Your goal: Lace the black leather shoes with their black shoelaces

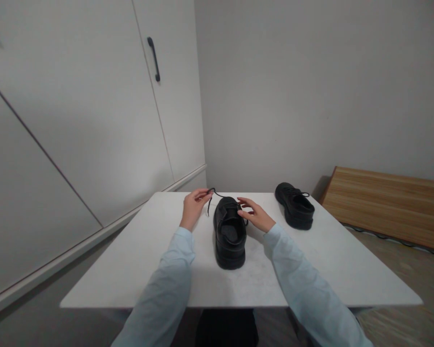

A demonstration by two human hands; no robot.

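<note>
Black shoe [230,232], table [130,260] centre, heel toward you, lace end pulled out to the left.

Your L hand [194,206] pinches the lace [210,197] tip between thumb + forefinger, lace lifted off the shoe; R hand [256,215] has fingers spread loose, tips resting at the tongue/eyelet area. Judgement: lace thin, limp, prob. slips, so grip near the tip, keep tension. Shoe looks stiff-soled, moderately heavy, stable; steady it at the upper w/ R. Second shoe [295,205] sits apart, far right.

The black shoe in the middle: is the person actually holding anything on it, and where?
The left hand pinches the shoelace near its free end. The right hand touches the near shoe at its laces; whether it grips cannot be told.
</note>
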